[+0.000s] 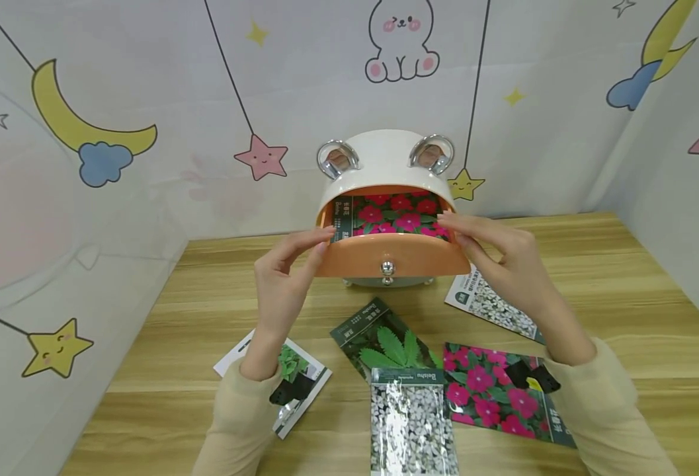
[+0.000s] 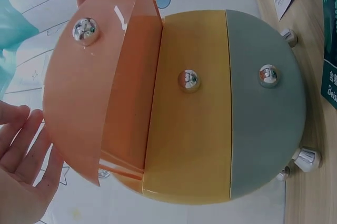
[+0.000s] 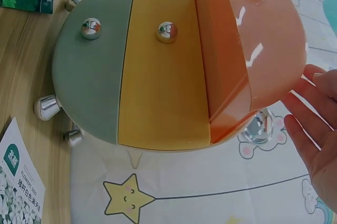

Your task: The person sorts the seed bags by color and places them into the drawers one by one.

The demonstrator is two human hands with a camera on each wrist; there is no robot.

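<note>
An orange drawer (image 1: 349,258), standing out from its rounded cabinet (image 1: 385,149), is touched at both ends by spread fingers.

Its left end is met by the left hand (image 1: 279,287), its right end by the right hand (image 1: 516,271), the fingers of both fairly straight; between them, a pink-flower packet (image 1: 405,215) is held inside the drawer. Below the grip, the wood-grained table (image 1: 635,297) is strewn with a leafy packet (image 1: 391,347), a white-flower packet (image 1: 409,423) and others, partly covered by the forearms. Beyond the grip, the space is enclosed by pale cloth (image 1: 325,79), printed with moons, stars and a seated white animal.
</note>
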